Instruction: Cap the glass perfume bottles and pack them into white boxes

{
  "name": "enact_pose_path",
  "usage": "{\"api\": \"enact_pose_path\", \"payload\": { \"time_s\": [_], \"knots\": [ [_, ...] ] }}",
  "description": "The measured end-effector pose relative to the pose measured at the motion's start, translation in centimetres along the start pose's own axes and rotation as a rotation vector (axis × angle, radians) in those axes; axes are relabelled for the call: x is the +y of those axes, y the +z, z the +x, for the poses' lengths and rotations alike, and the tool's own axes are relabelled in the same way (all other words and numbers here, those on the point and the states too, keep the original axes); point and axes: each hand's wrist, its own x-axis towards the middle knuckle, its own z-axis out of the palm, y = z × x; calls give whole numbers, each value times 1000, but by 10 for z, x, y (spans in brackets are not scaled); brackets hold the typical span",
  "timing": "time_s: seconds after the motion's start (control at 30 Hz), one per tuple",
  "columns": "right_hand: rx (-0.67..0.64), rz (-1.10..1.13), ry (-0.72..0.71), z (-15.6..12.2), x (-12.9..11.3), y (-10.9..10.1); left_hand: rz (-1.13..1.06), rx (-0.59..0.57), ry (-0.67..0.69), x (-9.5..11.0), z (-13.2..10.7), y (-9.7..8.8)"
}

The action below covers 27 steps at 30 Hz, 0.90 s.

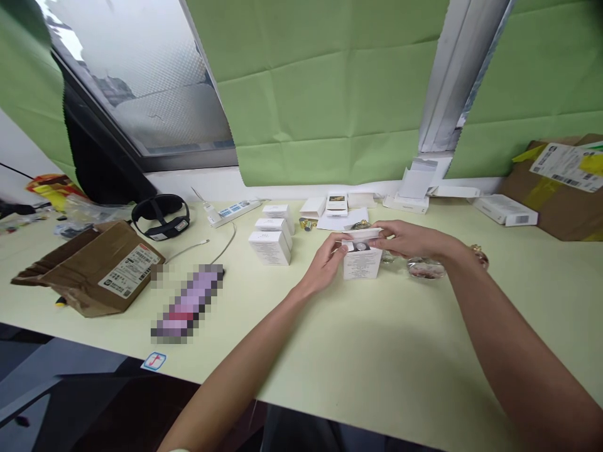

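A small white printed box (362, 265) stands upright on the table between my two hands, its top flap (365, 233) raised. My left hand (325, 260) grips the box's upper left edge, thumb on the front. My right hand (407, 238) pinches the flap at the right corner. Something round and greyish shows in the box opening, too small to name. Just right of the box lies a clear-wrapped item (425, 269), partly behind my right wrist. A gold-coloured object (479, 256) shows beyond that forearm. Several closed white boxes (270, 247) stand in a row to the left.
Flat white boxes and card pieces (336, 205) lie at the back near gold trinkets (308, 224). A power strip (235, 212), a black headset (161, 216), a blurred phone (188, 304) and an open carton (103, 270) sit left. Another carton (556, 194) stands far right.
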Motion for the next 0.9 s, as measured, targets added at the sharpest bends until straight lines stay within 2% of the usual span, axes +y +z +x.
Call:
{"api": "enact_pose_path", "payload": {
  "time_s": [0.2,0.37,0.47,0.63,0.77,0.9],
  "knots": [
    [-38,-19,-92,-7,1,-7,58,7,53,-1,1,-4],
    [72,-44,-117,-9,-2,-8,100,18,69,-2,1,-7],
    [17,-33,-157,-4,0,-5,100,22,74,-3,2,-9],
    [-11,-50,-153,4,7,-4,-49,53,44,-7,3,-3],
    [57,-120,-162,0,3,-4,-270,107,-46,-7,4,5],
    [114,-88,-184,-7,-7,-4,-258,54,-89,-3,4,6]
  ]
}}
